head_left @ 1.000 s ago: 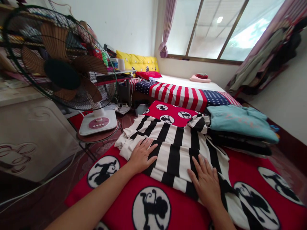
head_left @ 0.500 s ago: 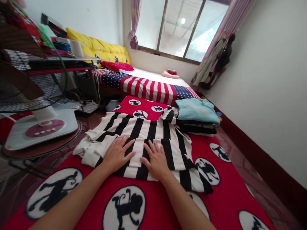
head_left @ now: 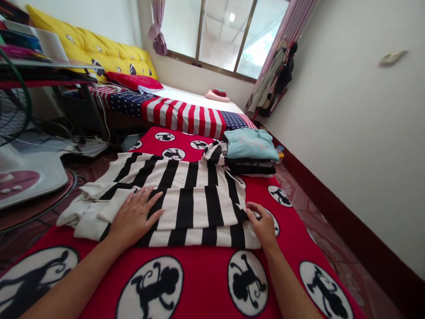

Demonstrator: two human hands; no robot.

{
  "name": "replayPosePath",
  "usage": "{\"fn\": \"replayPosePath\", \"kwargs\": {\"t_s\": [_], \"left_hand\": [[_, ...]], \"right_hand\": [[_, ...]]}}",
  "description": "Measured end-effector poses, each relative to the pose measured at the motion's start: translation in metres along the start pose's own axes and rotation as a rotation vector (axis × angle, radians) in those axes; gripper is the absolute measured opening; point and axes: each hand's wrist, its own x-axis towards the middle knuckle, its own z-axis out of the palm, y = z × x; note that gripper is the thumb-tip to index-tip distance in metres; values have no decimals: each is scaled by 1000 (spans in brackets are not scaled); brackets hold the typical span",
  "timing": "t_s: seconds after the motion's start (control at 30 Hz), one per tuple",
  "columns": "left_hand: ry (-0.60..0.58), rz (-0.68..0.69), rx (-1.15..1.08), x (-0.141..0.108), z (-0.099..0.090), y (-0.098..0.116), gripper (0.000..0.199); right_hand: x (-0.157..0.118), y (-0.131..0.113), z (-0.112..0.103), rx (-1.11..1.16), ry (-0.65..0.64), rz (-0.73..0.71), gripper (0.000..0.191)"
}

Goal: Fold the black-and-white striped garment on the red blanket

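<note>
A black-and-white striped garment lies partly folded over on a red blanket with monkey prints in white circles. My left hand rests flat on its left part, fingers spread. At the garment's right edge, my right hand has thumb and fingers curled around a bit of the striped cloth. Beyond the garment, a stack of folded clothes with a light blue top touches its bunched far corner.
A fan base stands on a round stool at the left, beside a desk with items. Behind is a bed with a yellow cushion. A wall rises at the right.
My right hand has moved from the garment's middle to its right edge, where the trailing striped end is now drawn in. My left hand still lies flat. The view has shifted right.
</note>
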Motion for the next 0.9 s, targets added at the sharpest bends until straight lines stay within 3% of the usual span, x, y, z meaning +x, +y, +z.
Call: {"fn": "replayPosePath", "kwargs": {"t_s": [0.1, 0.2, 0.3, 0.4, 0.47, 0.57, 0.73, 0.9], "left_hand": [[3, 7, 4, 0, 2, 0, 60], [-10, 35, -46, -2, -4, -3, 60], [-101, 184, -160, -11, -20, -11, 60], [-220, 345, -242, -28, -41, -22, 69], [-251, 362, -254, -40, -52, -31, 72], [-244, 324, -224, -51, -62, -46, 67], [-223, 260, -139, -47, -59, -63, 78], [-232, 191, -133, -34, -61, -58, 80]], "right_hand": [[-2, 7, -5, 27, -173, 0, 42], [-3, 10, 1, -52, -188, -78, 33], [-7, 7, 0, -115, -207, -92, 31], [-18, -2, -10, -207, -299, -156, 62], [-28, -6, -18, -280, -421, -257, 86], [-38, -5, -24, -396, -539, -409, 88], [-29, 6, -10, -523, -399, -541, 76], [-15, 3, 5, -497, -251, -499, 59]]}}
